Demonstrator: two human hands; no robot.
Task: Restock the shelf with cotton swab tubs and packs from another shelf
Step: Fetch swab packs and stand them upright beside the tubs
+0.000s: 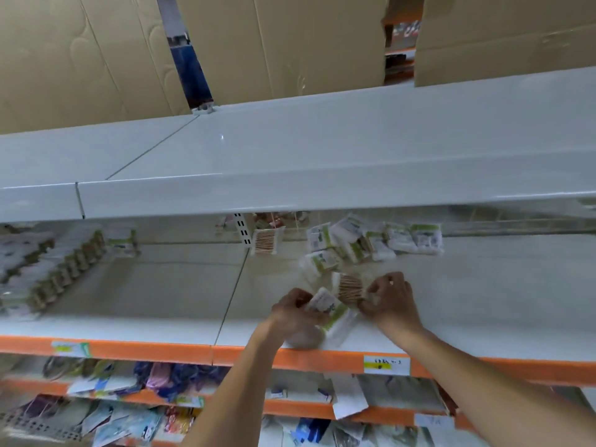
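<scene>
Head view: a green-labelled pack (pixel 332 312) of cotton swabs lies slantwise at the front of the white shelf (pixel 467 301), its long axis running from the left hand (pixel 295 309) toward the shelf edge. The left hand's fingers curl round its upper end. Just right, the right hand (pixel 388 295) pinches a tub (pixel 350 288) of wooden-stemmed swabs. More packs (pixel 371 241) lie farther back.
</scene>
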